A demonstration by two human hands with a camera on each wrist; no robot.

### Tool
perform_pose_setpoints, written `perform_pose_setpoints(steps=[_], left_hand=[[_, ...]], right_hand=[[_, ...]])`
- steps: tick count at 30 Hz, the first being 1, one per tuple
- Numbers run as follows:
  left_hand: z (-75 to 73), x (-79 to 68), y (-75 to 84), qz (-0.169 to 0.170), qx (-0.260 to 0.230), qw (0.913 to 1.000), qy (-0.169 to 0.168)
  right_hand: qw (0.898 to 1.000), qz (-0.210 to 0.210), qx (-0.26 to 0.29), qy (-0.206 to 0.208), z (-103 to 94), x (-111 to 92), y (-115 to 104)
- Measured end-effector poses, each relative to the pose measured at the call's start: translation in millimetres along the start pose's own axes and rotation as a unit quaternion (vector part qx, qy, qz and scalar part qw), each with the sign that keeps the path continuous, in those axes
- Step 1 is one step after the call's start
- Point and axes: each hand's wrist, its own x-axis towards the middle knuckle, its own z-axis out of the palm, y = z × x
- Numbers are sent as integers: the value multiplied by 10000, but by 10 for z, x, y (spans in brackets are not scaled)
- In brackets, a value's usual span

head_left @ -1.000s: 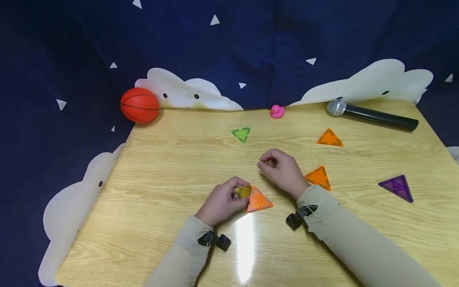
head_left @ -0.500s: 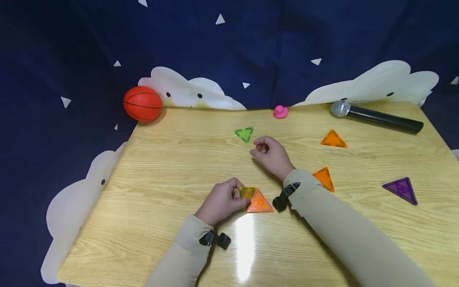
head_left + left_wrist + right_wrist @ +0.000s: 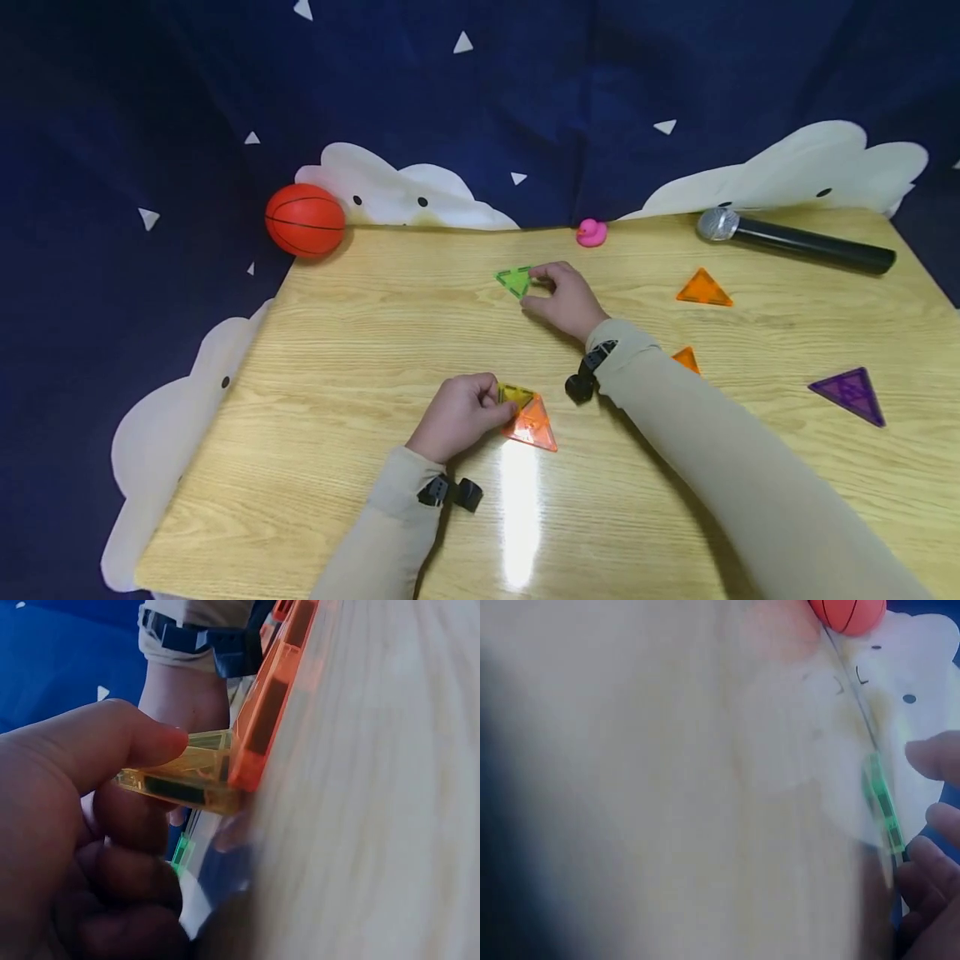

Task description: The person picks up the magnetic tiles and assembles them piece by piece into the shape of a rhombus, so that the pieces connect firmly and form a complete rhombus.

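My left hand (image 3: pixel 459 417) pinches a small yellow translucent triangle tile (image 3: pixel 516 395) between thumb and fingers. In the left wrist view that yellow tile (image 3: pixel 180 787) meets the edge of an orange triangle tile (image 3: pixel 266 712), which lies close to the tabletop. From above, the same orange tile (image 3: pixel 534 427) sits just right of the thumb. Further back, my right hand (image 3: pixel 567 304) reaches to a green triangle tile (image 3: pixel 513 282), thumb and fingers parted at its right side. The right wrist view has the green tile (image 3: pixel 885 802) beside the spread fingertips; contact cannot be told.
Right of the hands lie an orange triangle (image 3: pixel 703 288), another orange triangle (image 3: pixel 687 360) partly behind the right sleeve, and a purple triangle (image 3: pixel 853 395). Along the back stand a red ball (image 3: pixel 305 221), a pink duck (image 3: pixel 592 233) and a black microphone (image 3: pixel 810 243).
My right hand has moved back and left to the green tile, its thumb and fingers parting. My left hand keeps its pinch on the yellow tile; the orange tile beside it has turned slightly.
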Motion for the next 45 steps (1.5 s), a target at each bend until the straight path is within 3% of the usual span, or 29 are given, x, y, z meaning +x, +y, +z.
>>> perform_pose_setpoints(steps=[8,17,23,34,45], left_hand=[[3,53,13,103,235,9994,243],[23,48,27,52,253,9995,197],[-6,33,8,-4,235,9993,294],[-63,23,-26,-109,316,9986,417],[-94,13,-51,-248,294,9985,395]], right_hand=[[9944,441,-954,-90,-130,173,67],[9824,766,-1669,-348,-173,233,26],[9859,712,-1494,-236,-142,232,40],[9967,716,-314,-209,-109,122,51],[9972,677,-204,-232,-45,16,52]])
